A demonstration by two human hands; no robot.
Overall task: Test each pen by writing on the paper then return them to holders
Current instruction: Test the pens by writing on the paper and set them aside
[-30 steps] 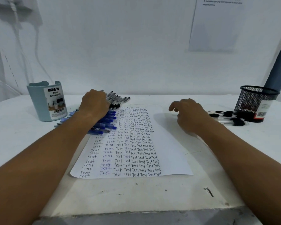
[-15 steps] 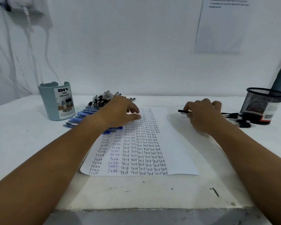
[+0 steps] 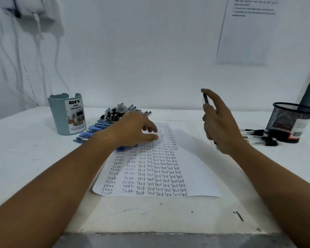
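Black-capped clear plastic pen [image 3: 205,98] rises upright, gripped in the right hand [image 3: 220,122], ready for writing; left hand [image 3: 138,130], fingers relaxed, steadies the white paper sheet [image 3: 195,169].

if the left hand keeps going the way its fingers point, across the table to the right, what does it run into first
Most likely only the paper under its fingertips. The left hand points right across the written columns, and that stretch looks free. The right hand holds a pen raised above that line, though depth is unclear.

I count two holders: one blue cup [image 3: 67,114], one black mesh cup [image 3: 290,119]. One sheet of paper [image 3: 195,167]. Pens in two piles [image 3: 113,115] [image 3: 259,138], too crowded to count.
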